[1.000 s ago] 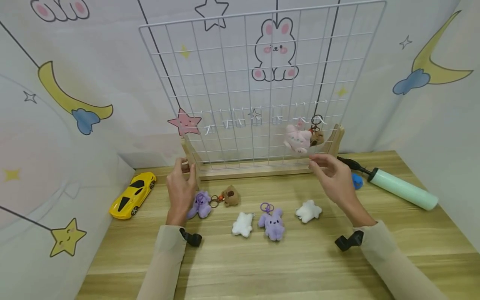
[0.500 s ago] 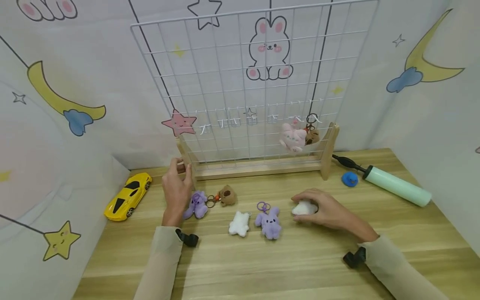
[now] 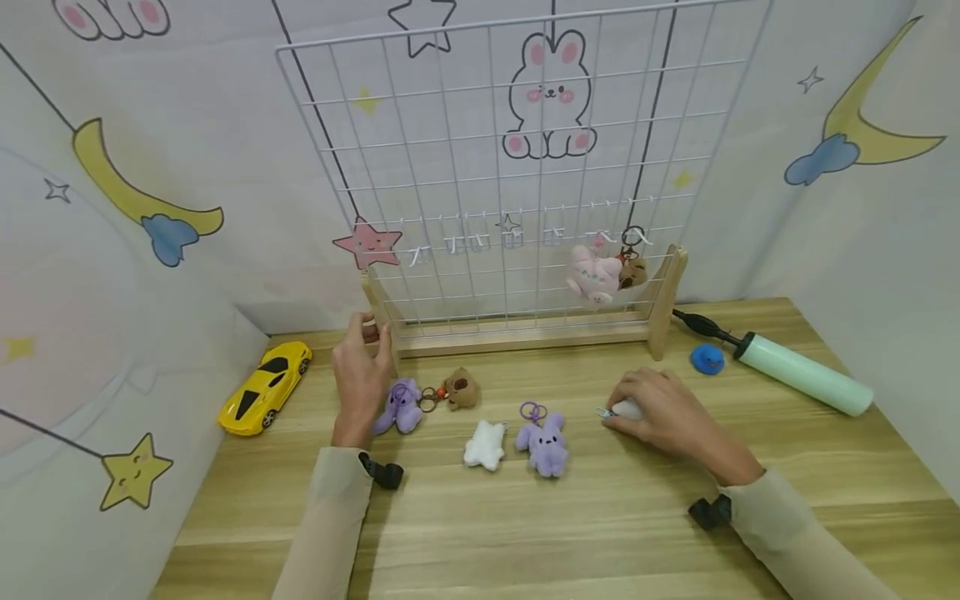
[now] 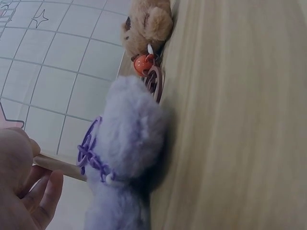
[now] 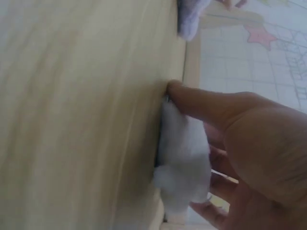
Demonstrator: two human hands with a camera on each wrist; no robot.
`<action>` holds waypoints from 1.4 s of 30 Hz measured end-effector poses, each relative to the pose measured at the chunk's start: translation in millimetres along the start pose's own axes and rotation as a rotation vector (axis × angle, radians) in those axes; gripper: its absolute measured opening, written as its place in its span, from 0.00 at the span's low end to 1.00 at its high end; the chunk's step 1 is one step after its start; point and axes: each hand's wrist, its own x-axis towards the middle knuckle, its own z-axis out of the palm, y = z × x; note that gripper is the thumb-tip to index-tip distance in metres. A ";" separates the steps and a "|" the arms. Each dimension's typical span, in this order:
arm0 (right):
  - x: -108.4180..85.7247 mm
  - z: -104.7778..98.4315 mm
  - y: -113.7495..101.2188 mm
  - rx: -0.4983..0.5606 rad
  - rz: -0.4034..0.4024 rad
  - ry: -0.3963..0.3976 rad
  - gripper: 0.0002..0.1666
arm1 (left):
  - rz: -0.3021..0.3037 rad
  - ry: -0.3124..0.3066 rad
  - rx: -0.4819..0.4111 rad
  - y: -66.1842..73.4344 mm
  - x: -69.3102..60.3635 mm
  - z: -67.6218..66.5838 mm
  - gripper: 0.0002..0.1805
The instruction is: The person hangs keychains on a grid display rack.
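Note:
My right hand (image 3: 663,417) grips a white plush keychain (image 5: 182,158) at the tabletop. Its metal clasp (image 3: 604,412) pokes out past the fingertips in the head view, while the hand hides most of the plush. My left hand (image 3: 362,375) holds the left wooden upright (image 4: 60,166) of a white wire grid rack (image 3: 491,179), its thumb and fingers on either side of the wood. Close by that hand lies a purple plush keychain (image 4: 132,129); a brown plush keychain (image 3: 461,389) with an orange bell is beside it. A second purple plush (image 3: 546,446) and another white plush (image 3: 486,445) lie between my hands.
White hooks line the grid; a pink plush (image 3: 594,275) and a brown plush (image 3: 633,273) hang at its right. A yellow toy car (image 3: 266,389) stands at left. A blue toy (image 3: 707,359) and a mint hand pump (image 3: 806,373) lie at right.
My right hand has come down from below the hanging pink plush to the white plush keychain on the table and taken hold of it. The left hand keeps its place at the rack.

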 end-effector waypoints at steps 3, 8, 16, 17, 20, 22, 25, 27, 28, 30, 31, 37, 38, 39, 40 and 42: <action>0.8 -1.8 -1.7 -0.031 0.003 -0.022 0.05 | 0.001 -0.005 -0.006 0.5 -0.6 0.8 0.15; 6.9 -2.3 -5.2 -0.029 -0.004 -0.043 0.04 | 0.008 0.003 0.002 0.0 -0.2 0.9 0.15; 18.7 1.2 -9.0 0.057 0.008 -0.060 0.05 | -0.001 0.005 0.013 -0.8 1.7 -1.4 0.15; 20.2 1.4 -9.1 0.071 0.012 -0.061 0.04 | 0.001 0.006 0.015 -0.7 1.9 -1.8 0.15; 24.5 0.2 -9.0 0.131 0.027 -0.066 0.03 | -0.001 0.007 0.019 -0.9 1.5 -1.9 0.14; 27.4 -1.5 -9.4 0.208 0.040 -0.059 0.03 | -0.002 0.001 0.021 -0.3 0.9 -2.2 0.14; 31.3 -7.4 -12.5 0.327 0.031 -0.010 0.04 | -0.008 -0.004 0.024 0.4 0.0 -2.4 0.14; 34.5 -13.2 -16.8 0.387 0.015 0.053 0.05 | -0.011 -0.007 0.027 1.2 -0.3 -2.8 0.13; 36.2 -16.8 -19.3 0.404 0.002 0.094 0.06 | -0.011 -0.006 0.028 1.3 -0.1 -2.7 0.13; 40.1 -24.6 -25.0 0.428 -0.011 0.180 0.08 | -0.009 -0.004 0.030 1.4 0.3 -2.4 0.13; 41.9 -28.2 -27.9 0.433 -0.018 0.223 0.09 | -0.008 -0.003 0.030 1.4 0.4 -2.4 0.13; 54.1 -47.4 -47.3 0.550 -0.071 0.437 0.09 | 0.004 -0.001 0.027 1.0 1.0 -2.1 0.13; 56.2 -50.0 -50.6 0.584 -0.080 0.465 0.08 | 0.005 0.001 0.027 0.8 1.0 -2.0 0.13; 58.5 -52.4 -54.1 0.620 -0.090 0.490 0.08 | 0.005 0.003 0.028 0.4 1.0 -2.0 0.13; 60.7 -54.8 -57.5 0.652 -0.100 0.514 0.08 | 0.006 0.005 0.028 0.0 0.9 -1.9 0.13; 65.1 -59.5 -64.9 0.686 -0.098 0.562 0.07 | 0.007 0.007 0.028 -0.9 0.7 -1.7 0.13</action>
